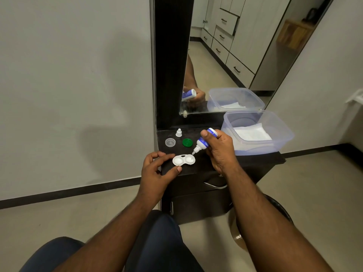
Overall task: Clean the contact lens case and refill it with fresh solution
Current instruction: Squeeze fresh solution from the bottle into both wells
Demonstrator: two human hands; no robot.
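Lying flat near the front edge of the dark cabinet top (255, 161), the white plastic two-well contact lens case (183, 160) has both round wells uncapped and facing up, its long axis running left to right across the person's view. The relation that matters is at its right end: the nozzle of the small white bottle of solution with a blue label (204, 141) points down and to the left, its tip just above the far rim of the right well and not quite over that well's centre. Whether any liquid sits in either well I cannot tell.

The right hand (218, 152) grips the bottle, fingers curled round its body and the thumb pressed on its upper side, so the bottle tilts from upper right down to lower left. The left hand (157, 169) steadies the case at its left end, forefinger tip at the far side and thumb tip at the near side, pinching it lightly. The right hand is thus the nearer one to the right well, the left hand to the left well.

As I judge it, filling comes next, and it needs the tip brought a little nearer and leftward.

Behind the case stand a green round cap (186, 142), a clear round cap (170, 142) and a small white bottle cap (178, 132). To the right sits a translucent plastic tub (275, 146) with white tissue (251, 133) inside; a mirror (245, 46) rises behind.
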